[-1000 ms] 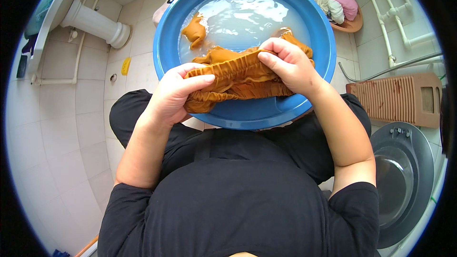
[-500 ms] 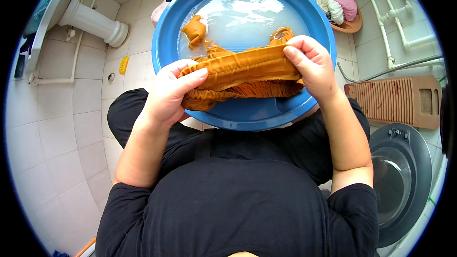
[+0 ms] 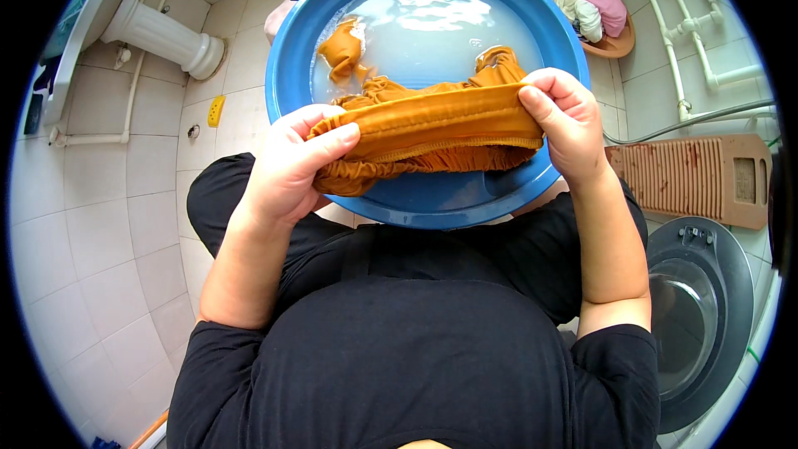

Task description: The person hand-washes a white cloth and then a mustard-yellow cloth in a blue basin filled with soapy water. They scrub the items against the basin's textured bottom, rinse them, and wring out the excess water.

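Observation:
Stretched between my two hands is the elastic waistband of a mustard-brown garment (image 3: pixel 440 120), probably trousers. My left hand (image 3: pixel 295 154) pinches its left end, thumb on top. The right end is pinched between the thumb and fingers of my right hand (image 3: pixel 569 120). Below the taut front band, the gathered inner side of the waist hangs slack and open. The rest of the cloth trails into cloudy water (image 3: pixel 416 37) in a large blue basin (image 3: pixel 287 41), and one wet bulge of it rises above the surface at the left.
At the far right an orange-brown basin (image 3: pixel 622 43) holds white and pink laundry. A ribbed brown washboard (image 3: pixel 673 175) lies right of the blue basin, above a grey round lid with a clear centre (image 3: pixel 694 316). A yellow brush-like object (image 3: pixel 216 111) is on the tiled floor at left.
My right hand has moved slightly to the right, pulling the waistband wider and smoother. My left hand has stayed almost in place.

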`<action>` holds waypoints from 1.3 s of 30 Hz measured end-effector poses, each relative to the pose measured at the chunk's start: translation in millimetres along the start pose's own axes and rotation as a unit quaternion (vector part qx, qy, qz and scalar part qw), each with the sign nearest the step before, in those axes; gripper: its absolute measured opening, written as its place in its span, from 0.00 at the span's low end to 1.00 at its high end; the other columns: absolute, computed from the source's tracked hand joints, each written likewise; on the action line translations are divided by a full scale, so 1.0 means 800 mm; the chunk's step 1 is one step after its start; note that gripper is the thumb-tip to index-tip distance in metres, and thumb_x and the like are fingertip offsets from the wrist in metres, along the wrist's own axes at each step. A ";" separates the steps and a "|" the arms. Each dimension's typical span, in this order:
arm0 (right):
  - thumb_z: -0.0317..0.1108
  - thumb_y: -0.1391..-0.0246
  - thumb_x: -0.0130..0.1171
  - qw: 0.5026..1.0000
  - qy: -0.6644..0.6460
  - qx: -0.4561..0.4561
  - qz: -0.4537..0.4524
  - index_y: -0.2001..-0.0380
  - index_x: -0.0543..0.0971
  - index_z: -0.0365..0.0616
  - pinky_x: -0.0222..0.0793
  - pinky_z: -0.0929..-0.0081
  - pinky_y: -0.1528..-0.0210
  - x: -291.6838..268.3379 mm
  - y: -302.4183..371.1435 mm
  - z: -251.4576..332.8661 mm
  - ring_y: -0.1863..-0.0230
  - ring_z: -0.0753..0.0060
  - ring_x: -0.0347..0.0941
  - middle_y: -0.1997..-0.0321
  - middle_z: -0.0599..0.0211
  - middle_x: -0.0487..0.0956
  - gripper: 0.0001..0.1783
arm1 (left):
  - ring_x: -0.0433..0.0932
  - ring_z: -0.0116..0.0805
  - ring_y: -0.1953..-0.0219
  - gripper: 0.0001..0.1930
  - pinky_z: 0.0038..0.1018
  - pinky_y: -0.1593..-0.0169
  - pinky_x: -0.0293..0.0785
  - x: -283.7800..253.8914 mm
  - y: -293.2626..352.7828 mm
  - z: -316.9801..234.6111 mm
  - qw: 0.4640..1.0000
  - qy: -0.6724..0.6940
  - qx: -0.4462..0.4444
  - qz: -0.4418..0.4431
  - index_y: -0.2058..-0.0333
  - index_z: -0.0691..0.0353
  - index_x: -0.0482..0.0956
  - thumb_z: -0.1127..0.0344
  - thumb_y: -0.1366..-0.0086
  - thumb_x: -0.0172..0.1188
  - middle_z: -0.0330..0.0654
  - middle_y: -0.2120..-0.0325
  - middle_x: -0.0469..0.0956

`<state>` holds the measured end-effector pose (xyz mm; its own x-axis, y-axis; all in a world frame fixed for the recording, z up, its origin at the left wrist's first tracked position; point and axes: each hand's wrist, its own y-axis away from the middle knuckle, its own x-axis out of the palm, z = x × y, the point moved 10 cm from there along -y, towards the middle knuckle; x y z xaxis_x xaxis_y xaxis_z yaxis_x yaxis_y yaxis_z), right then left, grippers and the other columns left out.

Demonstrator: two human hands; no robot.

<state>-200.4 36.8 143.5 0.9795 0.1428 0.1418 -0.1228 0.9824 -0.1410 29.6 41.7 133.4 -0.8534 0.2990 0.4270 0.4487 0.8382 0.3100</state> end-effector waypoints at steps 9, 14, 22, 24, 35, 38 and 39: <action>0.29 0.46 0.55 1.000 0.015 0.009 0.023 0.69 0.74 0.38 0.61 0.87 0.66 0.020 0.000 -0.003 0.70 0.88 0.64 0.72 0.78 0.72 0.05 | 0.76 0.27 0.66 0.10 0.24 0.60 0.74 0.012 -0.008 0.006 1.000 0.006 -0.007 0.011 0.63 0.68 0.73 0.72 0.43 0.59 0.42 0.67 0.76; 0.30 0.46 0.55 0.999 0.023 0.020 0.024 0.70 0.74 0.39 0.60 0.88 0.68 0.030 0.000 -0.012 0.71 0.89 0.62 0.73 0.79 0.70 0.05 | 0.75 0.26 0.65 0.10 0.22 0.58 0.71 0.015 -0.013 0.012 1.000 -0.014 -0.015 0.002 0.63 0.67 0.74 0.71 0.43 0.60 0.40 0.67 0.77; 0.31 0.46 0.56 0.999 0.023 0.036 0.024 0.69 0.74 0.40 0.59 0.88 0.69 0.028 0.002 -0.014 0.72 0.89 0.62 0.74 0.80 0.69 0.06 | 0.75 0.25 0.66 0.10 0.22 0.59 0.71 0.011 -0.015 0.017 0.999 -0.018 -0.027 -0.004 0.64 0.68 0.75 0.70 0.44 0.60 0.40 0.68 0.77; 0.31 0.46 0.56 0.999 0.032 0.031 0.022 0.69 0.74 0.39 0.60 0.88 0.69 0.027 0.002 -0.014 0.72 0.89 0.62 0.73 0.80 0.69 0.06 | 0.75 0.25 0.67 0.10 0.22 0.59 0.71 0.008 -0.015 0.018 0.999 -0.020 -0.026 -0.006 0.64 0.68 0.75 0.70 0.44 0.60 0.40 0.69 0.77; 0.30 0.46 0.55 1.000 0.019 0.009 -0.007 0.69 0.75 0.38 0.62 0.88 0.65 -0.006 -0.007 -0.005 0.69 0.88 0.65 0.71 0.78 0.73 0.06 | 0.75 0.26 0.67 0.10 0.24 0.59 0.72 -0.022 -0.019 -0.005 0.998 -0.048 0.027 -0.036 0.64 0.68 0.74 0.69 0.43 0.60 0.42 0.69 0.77; 0.30 0.46 0.55 0.999 0.030 0.010 -0.005 0.70 0.75 0.38 0.62 0.88 0.64 -0.008 -0.008 -0.006 0.69 0.88 0.65 0.71 0.77 0.73 0.06 | 0.75 0.26 0.67 0.11 0.24 0.59 0.72 -0.026 -0.019 -0.006 0.997 -0.059 0.038 -0.039 0.64 0.68 0.74 0.69 0.43 0.60 0.42 0.69 0.77; 0.30 0.46 0.55 0.999 0.039 0.010 -0.004 0.70 0.75 0.38 0.62 0.88 0.64 -0.007 -0.008 -0.006 0.69 0.88 0.65 0.71 0.78 0.73 0.06 | 0.75 0.26 0.67 0.11 0.24 0.59 0.72 -0.025 -0.020 -0.004 0.996 -0.065 0.036 -0.039 0.64 0.68 0.75 0.69 0.44 0.60 0.42 0.69 0.77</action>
<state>-204.0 29.4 139.1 0.9899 0.1253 0.0662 -0.1167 0.9857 -0.1212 40.6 20.7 122.8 -0.9139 0.2853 0.2887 0.3643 0.8902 0.2735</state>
